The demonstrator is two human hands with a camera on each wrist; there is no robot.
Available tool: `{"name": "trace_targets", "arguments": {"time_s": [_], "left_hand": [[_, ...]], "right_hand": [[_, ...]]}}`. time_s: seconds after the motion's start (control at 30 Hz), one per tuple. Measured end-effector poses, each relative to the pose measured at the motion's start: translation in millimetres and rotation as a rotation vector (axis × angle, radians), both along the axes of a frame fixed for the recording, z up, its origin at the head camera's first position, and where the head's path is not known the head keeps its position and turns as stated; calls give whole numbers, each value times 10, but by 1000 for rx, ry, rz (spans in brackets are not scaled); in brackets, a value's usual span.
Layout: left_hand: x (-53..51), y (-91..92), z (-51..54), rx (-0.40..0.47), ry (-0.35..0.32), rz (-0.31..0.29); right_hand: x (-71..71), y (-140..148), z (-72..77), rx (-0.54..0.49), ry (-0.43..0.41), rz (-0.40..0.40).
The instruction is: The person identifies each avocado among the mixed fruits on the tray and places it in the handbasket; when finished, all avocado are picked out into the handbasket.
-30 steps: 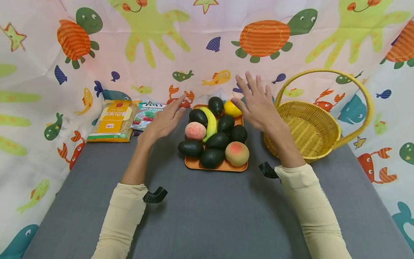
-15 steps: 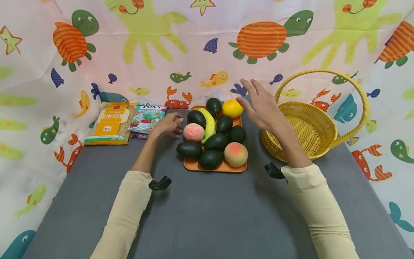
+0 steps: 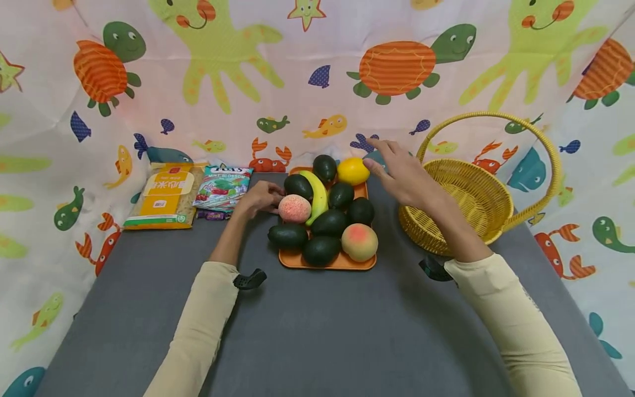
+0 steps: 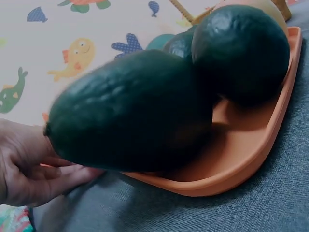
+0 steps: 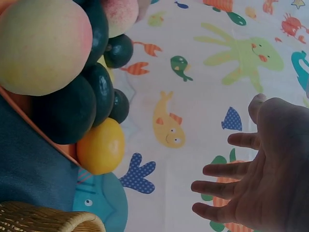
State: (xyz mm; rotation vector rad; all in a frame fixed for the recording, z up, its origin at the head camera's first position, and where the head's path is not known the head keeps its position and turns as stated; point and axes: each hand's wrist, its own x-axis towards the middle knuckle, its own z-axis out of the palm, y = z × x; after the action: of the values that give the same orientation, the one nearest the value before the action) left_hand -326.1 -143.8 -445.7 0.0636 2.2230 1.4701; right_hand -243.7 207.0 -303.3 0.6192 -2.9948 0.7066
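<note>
My left hand (image 3: 260, 197) is at the left side of an orange tray (image 3: 327, 266), beside a pink peach (image 3: 294, 209). In the left wrist view its fingers (image 4: 70, 178) reach behind a dark green avocado (image 4: 135, 113) toward the tray's rim; their tips are hidden, so a grip cannot be made out. My right hand (image 3: 402, 173) hovers between a lemon (image 3: 353, 171) and the yellow wicker basket (image 3: 463, 190). In the right wrist view its fingers are spread, holding nothing. A banana (image 3: 318, 193), several avocados and a larger peach (image 3: 359, 242) lie on the tray.
Left of the tray, a yellow grain bag (image 3: 166, 196), a candy bag (image 3: 222, 187) and a small purple packet (image 3: 213, 215) lie at the back. The basket has a tall arched handle (image 3: 553, 165). A patterned cloth hangs behind the grey table (image 3: 317, 331).
My left hand has come down and rightward to the tray's left side beside the pink peach, its fingers bending. My right hand has lowered slightly. The fruit stays in place.
</note>
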Motion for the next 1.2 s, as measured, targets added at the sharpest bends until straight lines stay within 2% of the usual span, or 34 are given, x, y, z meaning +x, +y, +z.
{"name": "trace_targets", "arguments": {"time_s": [0.1,0.23,0.33,0.47,0.63,1.0,1.07,1.2], "left_hand": [[21,-21,-75,-5,35,9],[15,-17,-197,-64,137,23],[4,-8,-254,-70,168,51],[-11,-15,-270,-17,169,90],[-13,-37,-312,-9,166,81],[48,-117,-396,-8,225,134],[51,-130,-392,7,226,112],[57,-161,-393,41,231,29]], "right_hand": [[25,-9,-36,9,-18,3],[19,-45,-50,30,-32,6],[-2,-99,-36,49,-18,23],[-23,-207,-3,68,-9,61],[0,-383,39,97,-35,119],[76,-863,76,48,-42,340],[81,-951,70,42,-57,377],[81,-1095,56,35,-68,405]]}}
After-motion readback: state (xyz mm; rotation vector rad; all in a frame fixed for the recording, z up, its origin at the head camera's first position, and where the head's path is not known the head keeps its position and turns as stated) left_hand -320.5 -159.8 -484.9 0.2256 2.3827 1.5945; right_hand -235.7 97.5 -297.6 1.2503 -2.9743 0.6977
